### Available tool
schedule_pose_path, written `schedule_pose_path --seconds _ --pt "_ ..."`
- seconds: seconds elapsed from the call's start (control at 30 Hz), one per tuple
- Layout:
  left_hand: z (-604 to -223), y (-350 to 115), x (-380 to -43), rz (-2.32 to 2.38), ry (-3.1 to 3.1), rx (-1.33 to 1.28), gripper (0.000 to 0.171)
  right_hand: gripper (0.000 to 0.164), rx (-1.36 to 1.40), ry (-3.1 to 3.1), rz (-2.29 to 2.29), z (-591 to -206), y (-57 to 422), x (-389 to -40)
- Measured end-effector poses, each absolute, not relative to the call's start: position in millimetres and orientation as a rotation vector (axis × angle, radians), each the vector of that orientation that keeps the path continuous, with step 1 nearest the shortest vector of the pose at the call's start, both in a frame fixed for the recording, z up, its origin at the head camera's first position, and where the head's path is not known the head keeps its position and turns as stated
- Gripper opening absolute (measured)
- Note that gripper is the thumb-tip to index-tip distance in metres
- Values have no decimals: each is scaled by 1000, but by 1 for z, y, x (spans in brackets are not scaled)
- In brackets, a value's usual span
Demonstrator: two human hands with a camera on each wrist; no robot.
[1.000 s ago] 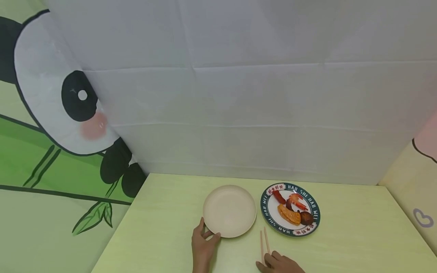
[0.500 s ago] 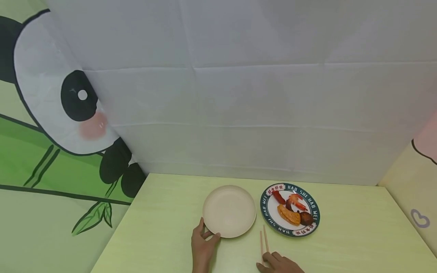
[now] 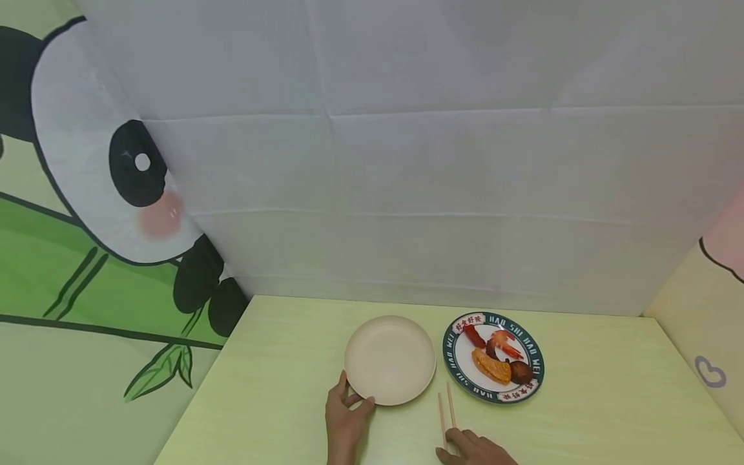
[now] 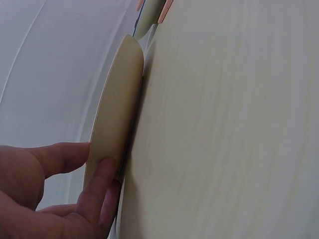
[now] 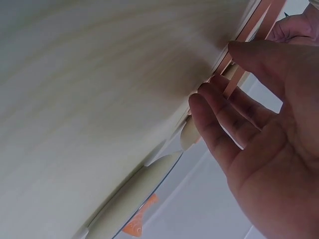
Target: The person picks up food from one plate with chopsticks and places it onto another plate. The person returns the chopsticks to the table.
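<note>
Near the middle of the table in the head view lies a round cream plate (image 3: pixel 391 360). My left hand (image 3: pixel 345 420) grips its lower left rim; in the left wrist view the thumb meets the rim of the plate (image 4: pixel 117 104) and fingers lie against its outer side. To the right, my right hand (image 3: pixel 473 449) has two pale pink chopsticks (image 3: pixel 451 407) between thumb and fingers, their tips pointing away and spread slightly apart. In the right wrist view the thumb touches a chopstick (image 5: pixel 250 22) close over the tabletop, and the fingertips are down at the table surface.
Right of the cream plate is a green-rimmed plate (image 3: pixel 494 395) with lettering. On it sit a shrimp (image 3: pixel 507 342), an orange-brown piece (image 3: pixel 491 367), a red piece (image 3: pixel 475 336) and a round brown mushroom (image 3: pixel 521 372). A white sheet (image 3: pixel 407 161) hangs behind the table.
The chopsticks have shifted: the left one's tip has moved left and the right one's tip slightly forward. My right hand has crept a little left. The left hand and cream plate stay put.
</note>
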State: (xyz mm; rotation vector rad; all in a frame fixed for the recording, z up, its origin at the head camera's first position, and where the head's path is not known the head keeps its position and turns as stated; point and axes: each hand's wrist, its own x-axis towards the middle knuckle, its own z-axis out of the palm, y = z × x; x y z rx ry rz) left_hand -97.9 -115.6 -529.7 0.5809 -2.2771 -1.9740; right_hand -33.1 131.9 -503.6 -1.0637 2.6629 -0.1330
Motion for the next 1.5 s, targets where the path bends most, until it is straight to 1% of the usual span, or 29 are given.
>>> schedule_pose_path --seconds 0.07,0.3,0.47,0.87,1.0,1.1,1.2,1.27,1.43,1.5 --pt "-530 -116 -98 -1975 -2277 581 80 84 -1059 2663 -140 -503 132 -32" --pt "-528 -115 -98 -1949 -2263 550 79 83 -847 2683 -255 -498 128 -20" --pt "-527 -115 -98 -1950 -2270 560 80 83 -841 2684 -267 -496 128 -18" --pt "-527 -115 -98 -1969 -2251 539 80 79 -958 2697 -269 -500 130 -22" --pt "-527 -115 -99 -1975 -2263 551 81 65 -1092 2696 -235 -506 132 -35" --pt "-528 -115 -100 -1984 -2260 549 82 60 -1177 2693 -209 -509 133 -42" --pt "-528 -115 -100 -1994 -2255 546 81 64 -1178 2693 -204 -508 132 -41" --pt "-528 -115 -100 -1995 -2253 550 80 71 -1150 2689 -170 -504 132 -36" --pt "-528 -116 -97 -1974 -2266 560 79 84 -929 2683 -238 -493 130 -22" --pt "-528 -116 -97 -1973 -2270 564 80 84 -872 2678 -273 -492 130 -20"
